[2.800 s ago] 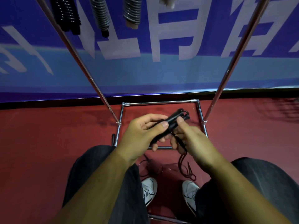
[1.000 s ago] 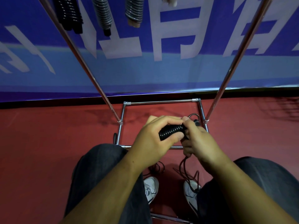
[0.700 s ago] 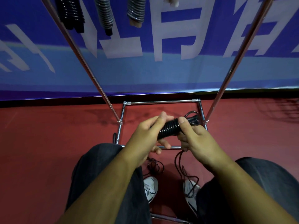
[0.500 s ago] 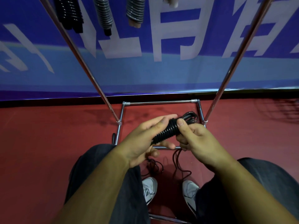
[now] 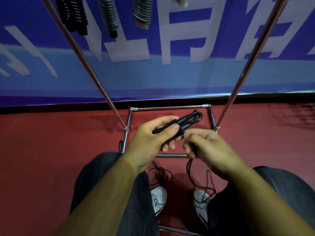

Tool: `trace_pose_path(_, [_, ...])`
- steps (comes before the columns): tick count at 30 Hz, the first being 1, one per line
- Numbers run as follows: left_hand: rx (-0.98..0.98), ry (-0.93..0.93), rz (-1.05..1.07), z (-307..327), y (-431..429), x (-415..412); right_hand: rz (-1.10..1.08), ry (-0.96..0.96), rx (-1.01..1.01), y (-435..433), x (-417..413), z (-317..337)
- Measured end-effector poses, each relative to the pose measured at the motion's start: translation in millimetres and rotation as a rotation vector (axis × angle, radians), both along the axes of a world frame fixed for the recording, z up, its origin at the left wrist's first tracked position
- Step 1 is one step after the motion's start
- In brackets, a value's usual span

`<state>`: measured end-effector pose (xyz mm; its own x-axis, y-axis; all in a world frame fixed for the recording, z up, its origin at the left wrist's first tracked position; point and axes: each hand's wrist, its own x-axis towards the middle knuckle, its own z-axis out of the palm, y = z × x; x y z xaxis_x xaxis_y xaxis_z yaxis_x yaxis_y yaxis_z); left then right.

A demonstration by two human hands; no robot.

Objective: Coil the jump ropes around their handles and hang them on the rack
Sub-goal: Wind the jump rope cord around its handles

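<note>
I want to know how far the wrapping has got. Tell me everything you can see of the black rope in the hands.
The black rope is thin, plastic-looking cord on dark handles held together, tilted up to the right. Tight coils cover the handles' near part. The far ends are bare, with a cord loop there. The left hand grips the coiled part and the right hand pinches the cord beside it. The loose tail hangs down to the right shoe.

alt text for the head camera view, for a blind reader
A person's left hand grips black jump rope handles partly wrapped in cord while the right hand pinches the loose rope. Coiled ropes hang on the rack above.
</note>
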<state>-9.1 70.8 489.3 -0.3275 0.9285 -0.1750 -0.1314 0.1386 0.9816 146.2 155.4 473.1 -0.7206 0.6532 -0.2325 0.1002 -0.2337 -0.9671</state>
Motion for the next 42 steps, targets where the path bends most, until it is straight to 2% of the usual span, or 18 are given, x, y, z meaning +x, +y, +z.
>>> trace_pose_path(2, [0.004, 0.002, 0.004, -1, 0, -1, 0.039, 0.049, -0.044, 1, 1, -3])
trace_pose_path(5, [0.006, 0.039, 0.000, -3, -1, -2, 0.077, 0.040, 0.024, 4, 2, -8])
trace_pose_path(10, [0.005, 0.196, -0.019, -2, -4, -1, 0.102, -0.124, 0.195, 6, 6, -6])
trace_pose_path(14, [0.034, 0.265, 0.011, 2, -4, 0, 0.076, -0.146, 0.146, 7, 7, -2])
trace_pose_path(21, [0.083, 0.337, 0.040, 0, -1, -3, -0.002, -0.035, 0.083, 7, 4, -2])
trace_pose_path(27, [0.176, 0.719, -0.014, -9, 0, 6, -0.124, -0.043, 0.069, -5, -1, -5])
trace_pose_path(30, [0.242, 0.881, -0.058, -14, 0, 11, -0.218, -0.009, -0.044, -6, -3, -7])
trace_pose_path(32, [0.210, 0.843, -0.092, -15, -1, 11, -0.241, 0.029, -0.136, -6, -3, -7])
trace_pose_path(34, [0.142, 0.662, -0.110, -13, -3, 9, -0.221, 0.040, -0.125, -5, -2, -5])
trace_pose_path(39, [-0.044, 0.136, -0.084, 3, -2, 9, -0.121, 0.010, 0.047, -5, 4, 3])
trace_pose_path(42, [-0.172, -0.024, -0.190, 8, -5, 7, -0.085, -0.004, 0.160, -4, 8, 8])
